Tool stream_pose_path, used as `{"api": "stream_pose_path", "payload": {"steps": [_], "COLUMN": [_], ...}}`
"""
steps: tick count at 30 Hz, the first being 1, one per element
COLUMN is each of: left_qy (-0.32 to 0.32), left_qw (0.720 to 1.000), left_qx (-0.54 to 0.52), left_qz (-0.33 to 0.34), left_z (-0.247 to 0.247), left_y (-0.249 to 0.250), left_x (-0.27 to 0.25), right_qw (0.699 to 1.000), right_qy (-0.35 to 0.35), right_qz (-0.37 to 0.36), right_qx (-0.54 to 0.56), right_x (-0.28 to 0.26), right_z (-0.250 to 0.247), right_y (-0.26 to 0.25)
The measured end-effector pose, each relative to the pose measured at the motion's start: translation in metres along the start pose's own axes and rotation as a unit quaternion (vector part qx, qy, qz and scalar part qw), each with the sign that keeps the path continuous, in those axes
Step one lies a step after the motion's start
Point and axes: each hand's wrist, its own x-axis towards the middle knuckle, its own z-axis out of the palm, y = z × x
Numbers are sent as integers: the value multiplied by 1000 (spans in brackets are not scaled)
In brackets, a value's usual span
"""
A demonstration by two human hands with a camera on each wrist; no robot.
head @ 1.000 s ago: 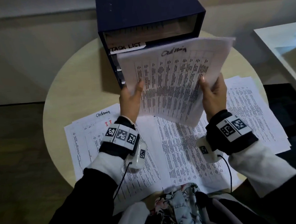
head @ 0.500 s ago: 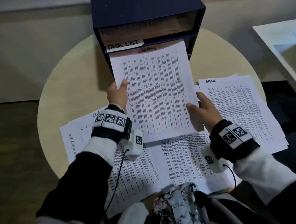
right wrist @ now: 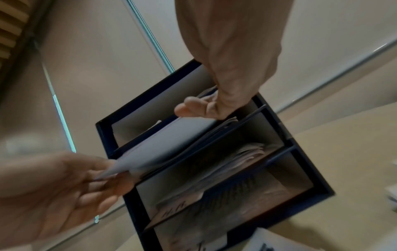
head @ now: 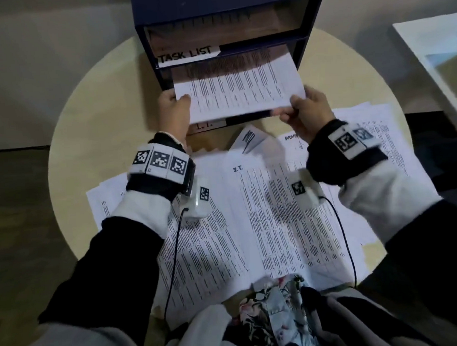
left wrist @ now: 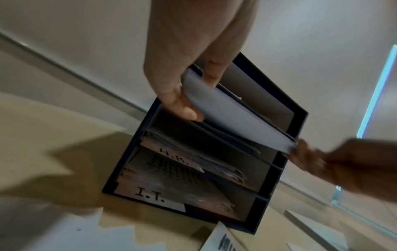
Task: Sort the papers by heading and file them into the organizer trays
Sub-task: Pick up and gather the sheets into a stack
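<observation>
A dark blue organizer (head: 226, 6) stands at the table's far side with stacked trays. The top tray carries a "TASK LIST" label (head: 189, 54), the bottom one an "I.T." label (head: 206, 125). A printed sheet (head: 241, 90) lies flat, its far half inside the slot right below the TASK LIST label. My left hand (head: 177, 106) pinches its near left corner, and my right hand (head: 298, 108) pinches its near right corner. The left wrist view shows the sheet (left wrist: 236, 115) between thumb and fingers, above trays marked "H.R." (left wrist: 174, 156) and "I.T." (left wrist: 150, 195) that hold papers.
Several printed papers (head: 264, 224) lie spread over the near half of the round beige table (head: 92, 127), under my wrists. A small folded label card (head: 249, 138) sits just before the organizer. A white surface (head: 441, 56) stands off to the right.
The sheet, held up in front of the organizer a second ago, has been laid flat and pushed into the slot. Both hands moved forward with it.
</observation>
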Motion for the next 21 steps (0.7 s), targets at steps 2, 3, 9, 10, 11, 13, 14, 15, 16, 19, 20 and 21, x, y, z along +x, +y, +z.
{"api": "stream_pose_path", "payload": {"steps": [2,3,9,10,11,13,14,15,16,19,20,21], "left_qy": [15,19,69,75,77,56,36,16,-1,-19,-22,-27], "left_qw": [999,998,950,939,929,910,904,899,892,863,854,846], "left_qx": [27,55,261,284,304,352,370,386,403,457,474,491], "left_qz": [18,30,156,177,196,212,209,206,208,216,214,207], "left_z": [1,3,8,9,10,12,14,15,15,17,19,20], "left_y": [-2,-4,-7,-6,-5,-6,-7,-9,-10,-15,-16,-17], "left_x": [-2,0,3,2,1,3,6,10,13,18,19,20], "right_qw": [1000,1000,996,995,991,985,983,982,979,950,935,927], "right_qy": [4,11,87,97,102,111,120,124,117,90,87,84], "right_qz": [1,4,1,-1,-4,-1,1,10,17,35,23,17], "right_qx": [17,24,-5,-38,-82,-131,-141,-145,-168,-297,-343,-366], "right_x": [15,23,59,64,67,76,79,84,89,94,97,100], "right_z": [16,22,41,41,42,42,42,43,42,41,39,39], "right_y": [-9,-12,-21,-22,-23,-24,-24,-23,-22,-22,-23,-23]}}
